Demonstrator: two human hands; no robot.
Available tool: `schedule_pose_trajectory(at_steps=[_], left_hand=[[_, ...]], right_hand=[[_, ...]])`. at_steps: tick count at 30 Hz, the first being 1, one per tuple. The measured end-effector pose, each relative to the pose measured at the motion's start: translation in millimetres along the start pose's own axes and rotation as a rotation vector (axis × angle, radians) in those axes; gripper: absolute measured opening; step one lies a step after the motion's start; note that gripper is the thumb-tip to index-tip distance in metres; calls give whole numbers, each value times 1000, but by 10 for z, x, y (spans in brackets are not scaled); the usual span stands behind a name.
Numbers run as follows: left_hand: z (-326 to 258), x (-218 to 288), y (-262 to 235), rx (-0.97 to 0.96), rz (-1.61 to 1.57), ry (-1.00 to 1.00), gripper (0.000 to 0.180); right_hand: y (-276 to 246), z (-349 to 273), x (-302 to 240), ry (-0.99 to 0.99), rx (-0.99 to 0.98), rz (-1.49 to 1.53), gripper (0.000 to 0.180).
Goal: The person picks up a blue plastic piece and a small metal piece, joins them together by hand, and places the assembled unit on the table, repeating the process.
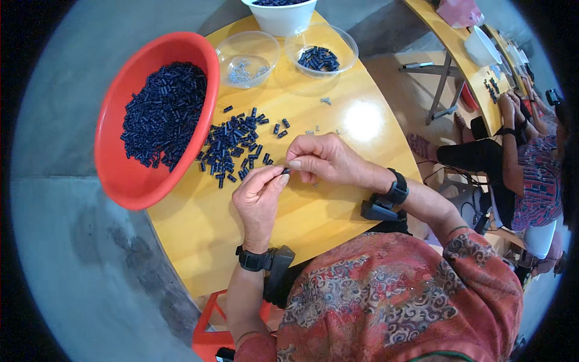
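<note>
While the left hand (260,194) pinched a small dark blue piece (286,171) at its fingertips, the right hand (322,158) was curled closed right against it, just beside the loose pile (235,148) on the yellow table (338,120)

Red basin (120,175), dark blue pieces (232,148), yellow table (338,114).

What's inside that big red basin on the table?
The red basin holds a heap of small dark blue tube-shaped pieces, piled toward its upper half; the lower part shows bare red. Whatever lies under the heap is covered and cannot be seen.
</note>
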State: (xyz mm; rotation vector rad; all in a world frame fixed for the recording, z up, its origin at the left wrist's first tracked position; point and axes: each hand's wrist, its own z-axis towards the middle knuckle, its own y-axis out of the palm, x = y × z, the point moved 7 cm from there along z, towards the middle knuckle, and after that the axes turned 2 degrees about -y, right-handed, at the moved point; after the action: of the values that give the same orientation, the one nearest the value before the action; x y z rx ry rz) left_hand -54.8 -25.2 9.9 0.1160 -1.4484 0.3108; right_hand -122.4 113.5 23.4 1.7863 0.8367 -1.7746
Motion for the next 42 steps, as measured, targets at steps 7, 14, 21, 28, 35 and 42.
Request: schedule_pose_trajectory(at_steps=[7, 14, 21, 28, 35, 42], left_hand=[[11, -36, 21, 12, -33, -23, 16], [-3, -212, 20, 9, -142, -198, 16], [16, -237, 13, -50, -126, -213, 15], [18, -188, 35, -151, -267, -346, 17], [-13, -243, 109, -249, -364, -440, 22], [-21, -271, 91, -246, -366, -435, 20]], right_hand=[[27, -64, -212, -292, 91, -409, 8], [74, -66, -221, -341, 102, -550, 8], [138, -59, -213, -397, 84, -676, 9], [134, -51, -271, -364, 70, -694, 10], [149, -114, -322, -419, 49, -807, 13], [174, -165, -357, -439, 65, -776, 14]])
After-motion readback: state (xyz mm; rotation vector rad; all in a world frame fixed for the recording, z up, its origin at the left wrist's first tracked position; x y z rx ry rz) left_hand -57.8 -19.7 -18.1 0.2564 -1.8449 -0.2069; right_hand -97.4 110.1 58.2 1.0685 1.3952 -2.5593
